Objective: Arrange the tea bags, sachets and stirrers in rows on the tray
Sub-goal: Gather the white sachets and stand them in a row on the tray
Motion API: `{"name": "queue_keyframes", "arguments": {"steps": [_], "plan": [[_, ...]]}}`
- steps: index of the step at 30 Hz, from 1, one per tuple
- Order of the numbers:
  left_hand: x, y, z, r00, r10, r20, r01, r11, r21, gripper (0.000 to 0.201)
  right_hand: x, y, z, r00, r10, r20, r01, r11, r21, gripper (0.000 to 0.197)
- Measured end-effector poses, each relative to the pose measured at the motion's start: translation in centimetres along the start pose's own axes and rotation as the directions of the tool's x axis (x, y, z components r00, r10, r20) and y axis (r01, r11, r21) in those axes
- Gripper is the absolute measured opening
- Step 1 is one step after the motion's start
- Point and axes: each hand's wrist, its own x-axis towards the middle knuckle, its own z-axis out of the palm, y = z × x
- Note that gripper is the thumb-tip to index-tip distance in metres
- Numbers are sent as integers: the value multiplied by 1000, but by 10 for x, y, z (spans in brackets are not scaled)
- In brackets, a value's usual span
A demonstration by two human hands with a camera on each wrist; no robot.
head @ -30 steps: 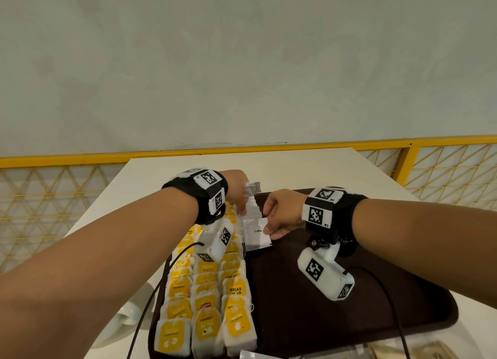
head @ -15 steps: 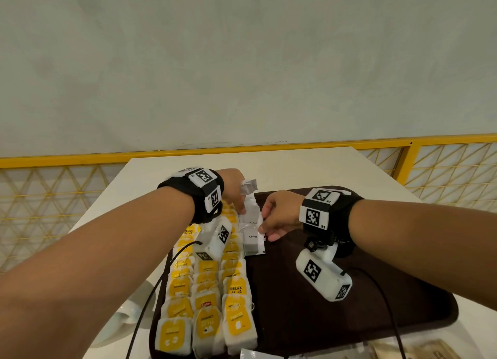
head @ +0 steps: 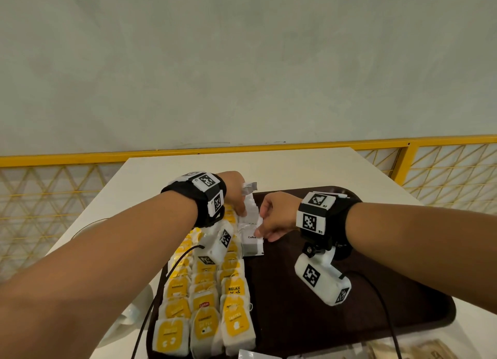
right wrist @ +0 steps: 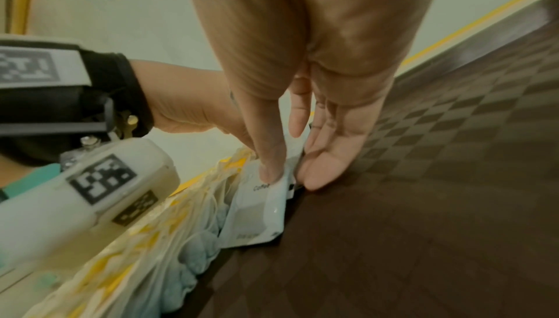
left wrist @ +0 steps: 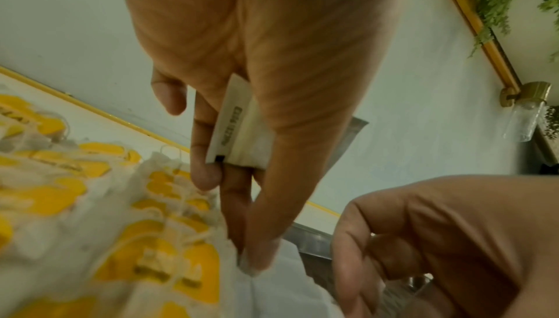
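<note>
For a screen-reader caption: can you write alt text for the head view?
Two hands set white coffee sachets in a row on a dark brown tray, the left hand holding spare sachets, the right hand pinching one. Rows of yellow-labelled tea bags fill the tray's left side.

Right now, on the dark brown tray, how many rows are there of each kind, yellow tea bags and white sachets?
Rows of yellow-labelled paper tea bags: 3
Rows of white paper sachets: 1
Total on the dark brown checkered tray: 4 rows
</note>
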Motion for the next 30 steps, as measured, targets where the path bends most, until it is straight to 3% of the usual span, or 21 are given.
{"name": "queue_keyframes", "arguments": {"steps": [15, 18, 24, 27, 30], "plan": [[-3, 4, -1, 999, 19, 43, -24, 992, 122, 40, 0, -3, -1, 1000, 26, -10, -26, 1000, 0, 34], [-2, 1, -4, 999, 5, 43, -8, 997, 82, 26, 1, -5, 1, 1000, 28, -8, -28, 1000, 12, 33], [3, -9, -11, 998, -59, -7, 58, 992, -110, 32, 2, -7, -1, 999, 43, -23, -43, 999, 9, 24], [3, -14, -13, 998, -64, -23, 61, 990, -124, 30, 1, -9, -1, 995, 48, -83, -50, 998, -30, 14], [4, -18, -11, 998, -59, -15, 57, 994, -96, 29, 3, -11, -1, 990, 8, -140, -15, 999, -44, 19]]}}
